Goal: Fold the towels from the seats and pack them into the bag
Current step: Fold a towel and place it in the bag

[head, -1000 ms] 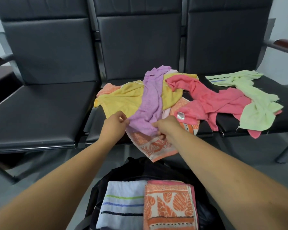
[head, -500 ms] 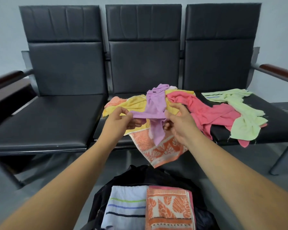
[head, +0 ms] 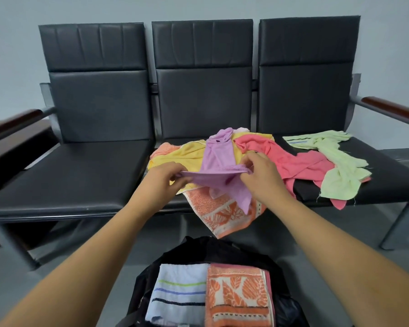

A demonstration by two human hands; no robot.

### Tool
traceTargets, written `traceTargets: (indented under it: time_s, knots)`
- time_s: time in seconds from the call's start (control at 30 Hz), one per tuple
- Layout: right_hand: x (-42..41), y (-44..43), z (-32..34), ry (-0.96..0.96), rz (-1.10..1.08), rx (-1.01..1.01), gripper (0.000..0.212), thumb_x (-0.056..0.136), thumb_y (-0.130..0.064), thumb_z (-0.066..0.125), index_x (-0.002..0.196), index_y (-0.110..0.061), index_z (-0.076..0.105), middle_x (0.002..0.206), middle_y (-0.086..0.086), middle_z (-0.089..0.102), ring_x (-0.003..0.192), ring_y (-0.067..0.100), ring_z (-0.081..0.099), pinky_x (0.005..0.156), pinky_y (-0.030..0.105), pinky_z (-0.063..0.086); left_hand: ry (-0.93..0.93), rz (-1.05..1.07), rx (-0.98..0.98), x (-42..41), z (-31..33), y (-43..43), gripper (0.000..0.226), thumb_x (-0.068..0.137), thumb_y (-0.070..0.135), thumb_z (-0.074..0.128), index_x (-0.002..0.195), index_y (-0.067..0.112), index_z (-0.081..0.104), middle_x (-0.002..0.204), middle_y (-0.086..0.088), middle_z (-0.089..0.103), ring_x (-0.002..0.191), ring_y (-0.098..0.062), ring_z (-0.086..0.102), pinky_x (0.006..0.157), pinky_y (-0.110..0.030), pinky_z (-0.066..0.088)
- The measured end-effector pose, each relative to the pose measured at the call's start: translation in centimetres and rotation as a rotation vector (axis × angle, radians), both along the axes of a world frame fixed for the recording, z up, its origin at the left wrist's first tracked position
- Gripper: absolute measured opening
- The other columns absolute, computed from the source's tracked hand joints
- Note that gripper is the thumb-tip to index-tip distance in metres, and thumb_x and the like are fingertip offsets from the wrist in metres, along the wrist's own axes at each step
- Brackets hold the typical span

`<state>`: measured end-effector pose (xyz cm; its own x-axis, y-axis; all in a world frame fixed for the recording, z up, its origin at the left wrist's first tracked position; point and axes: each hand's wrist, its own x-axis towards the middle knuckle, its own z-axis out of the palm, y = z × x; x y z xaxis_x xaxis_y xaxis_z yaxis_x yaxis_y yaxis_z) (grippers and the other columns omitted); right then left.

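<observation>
The left hand [head: 165, 178] and the right hand [head: 260, 171] are each pinching one end of an edge of the purple towel [head: 216, 156], pulling it taut between them above the front of the middle seat [head: 203, 109]. The rest of it is trailing back over a yellow towel [head: 187, 154], and one corner is hanging in front of an orange leaf-patterned towel [head: 224, 213] drooping off the seat edge. A pink towel [head: 293, 161] and a pale green towel [head: 338, 171] are lying to the right. Below, the black bag [head: 198, 249] is standing open on the floor, holding a folded striped towel [head: 180, 291] and, touching its right side, a folded orange towel [head: 236, 296].
</observation>
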<state>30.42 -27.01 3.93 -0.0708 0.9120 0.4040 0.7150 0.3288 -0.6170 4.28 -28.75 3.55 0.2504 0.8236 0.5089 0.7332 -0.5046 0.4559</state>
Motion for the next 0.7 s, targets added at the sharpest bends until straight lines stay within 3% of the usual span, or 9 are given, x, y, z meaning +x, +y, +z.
traceTargets:
  time_s: [0.1, 0.23, 0.33, 0.4, 0.5, 0.6, 0.7]
  knots:
    - [1.6, 0.8, 0.2, -0.062, 0.051, -0.058, 0.019, 0.089, -0.001, 0.060, 0.095, -0.018, 0.067, 0.092, -0.006, 0.065, 0.079, 0.005, 0.060, 0.063, 0.014, 0.042, 0.044, 0.059, 0.078, -1.3, -0.3, 1.0, 0.008, 0.095, 0.019, 0.068, 0.090, 0.014, 0.074, 0.085, 0.007, 0.062, 0.079, -0.011, 0.056, 0.069, -0.019, 0.042]
    - [3.5, 1.8, -0.9, -0.318, 0.006, -0.066, 0.015, 0.096, -0.011, 0.057, 0.095, -0.013, 0.072, 0.088, 0.000, 0.068, 0.082, 0.021, 0.063, 0.072, 0.039, 0.052, 0.111, 0.143, 0.065, -2.7, -0.8, 2.2, 0.013, 0.095, 0.017, 0.069, 0.093, 0.007, 0.077, 0.093, 0.000, 0.056, 0.089, -0.019, 0.053, 0.078, -0.030, 0.045]
    - [4.0, 1.9, -1.3, -0.362, -0.042, -0.095, 0.011, 0.101, -0.012, 0.051, 0.097, -0.012, 0.061, 0.088, 0.006, 0.066, 0.077, 0.024, 0.062, 0.063, 0.036, 0.048, 0.123, 0.186, 0.024, -3.2, -1.3, 2.8, 0.018, 0.097, 0.019, 0.066, 0.090, 0.006, 0.074, 0.105, -0.004, 0.053, 0.098, -0.020, 0.050, 0.084, -0.030, 0.040]
    - [4.1, 1.9, -1.5, -0.205, -0.047, -0.168, 0.007, 0.105, -0.017, 0.049, 0.100, -0.014, 0.053, 0.084, 0.007, 0.064, 0.065, 0.022, 0.065, 0.051, 0.027, 0.043, 0.092, 0.212, -0.082, -3.2, -1.2, 2.9, 0.021, 0.102, 0.022, 0.057, 0.087, 0.010, 0.067, 0.102, 0.000, 0.057, 0.092, -0.020, 0.054, 0.077, -0.030, 0.039]
    - [4.1, 2.1, -1.6, 0.132, -0.076, -0.284, 0.009, 0.105, -0.008, 0.046, 0.101, -0.013, 0.053, 0.086, 0.015, 0.066, 0.051, 0.020, 0.067, 0.047, 0.027, 0.050, 0.120, 0.277, -0.207, -3.3, -1.3, 3.0, 0.025, 0.104, 0.029, 0.051, 0.084, 0.016, 0.057, 0.076, -0.003, 0.061, 0.071, -0.026, 0.056, 0.059, -0.034, 0.040]
    - [4.4, 2.1, -1.6, 0.491, -0.168, -0.320, 0.017, 0.099, 0.005, 0.051, 0.108, -0.004, 0.063, 0.092, 0.018, 0.068, 0.060, 0.019, 0.069, 0.052, 0.022, 0.054, 0.138, 0.272, -0.232, -3.5, -1.6, 3.1, 0.028, 0.103, 0.031, 0.052, 0.083, 0.014, 0.061, 0.074, -0.002, 0.061, 0.070, -0.023, 0.057, 0.059, -0.033, 0.041]
    - [5.0, 1.8, -1.2, 0.623, -0.212, -0.291, 0.015, 0.096, 0.003, 0.059, 0.105, -0.004, 0.070, 0.094, 0.013, 0.072, 0.071, 0.018, 0.073, 0.063, 0.025, 0.059, 0.122, 0.291, -0.205, -4.1, -1.9, 3.1, 0.032, 0.101, 0.037, 0.056, 0.080, 0.015, 0.065, 0.085, 0.001, 0.056, 0.079, -0.019, 0.056, 0.069, -0.035, 0.048]
